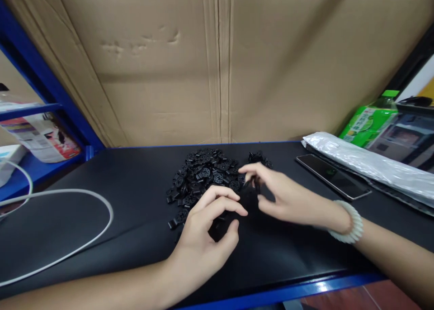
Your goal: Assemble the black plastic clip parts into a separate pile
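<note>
Along the near side ran the blue edge (pixel 288 294) of a black table (pixel 125 178). Just beyond it, the left hand (pixel 203 233) was curved over the tabletop, its fingers bent and its thumb apart from them, the grip spread with a gap between the tips. A white cable (pixel 101 232) looped at the left. To the right, the right hand (pixel 285 194) reached in from the right side, a pale beaded bracelet (pixel 351 221) on its wrist; something dark and blurred showed between its thumb and fingers, and I cannot tell whether it was pinched there. The pile of black parts (pixel 203 172) lay heaped beyond the left hand, its nearest pieces just beside the fingers. Well to the right lay a phone (pixel 334 176). A smaller black cluster (pixel 258 157) sat right of the pile, beyond the right hand. Past the phone stretched a silvery wrapped package (pixel 369 163), and cardboard (pixel 152 97) stood behind the far edge.
</note>
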